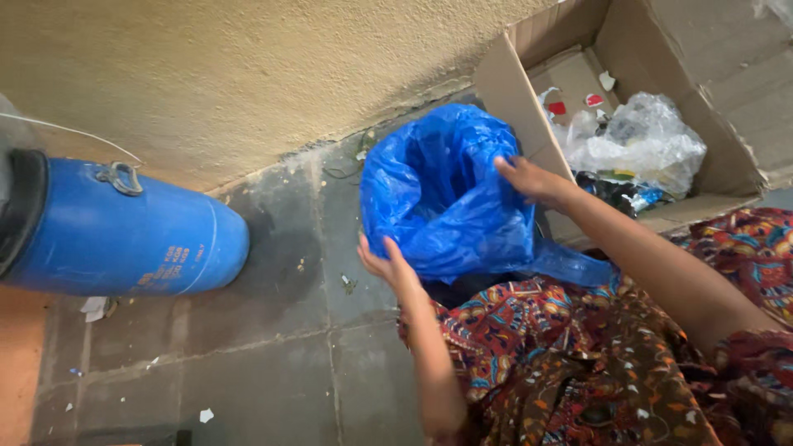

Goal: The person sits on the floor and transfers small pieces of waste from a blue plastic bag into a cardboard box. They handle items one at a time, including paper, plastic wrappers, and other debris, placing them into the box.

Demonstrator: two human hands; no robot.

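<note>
A rough tan wall runs beyond both hands, meeting a grey tiled floor that spreads below and to the left of them. Far to the left of the hands a blue plastic drum lies on its side on that floor, with a metal clasp on its upper side. To the right of the hands an open cardboard box sits against the wall, holding crumpled clear plastic and other scraps. The person's patterned red garment fills the near right, below the hands. Between the two hands a blue plastic bag stands open on the floor, just beside the box's near flap, its mouth gaping upward. The right hand grips the bag's rim on the side toward the box, fingers curled over the edge. The left hand holds the bag's lower near edge, fingers closed on the plastic. Small white paper scraps lie scattered on the floor, well to the left of the hands.
</note>
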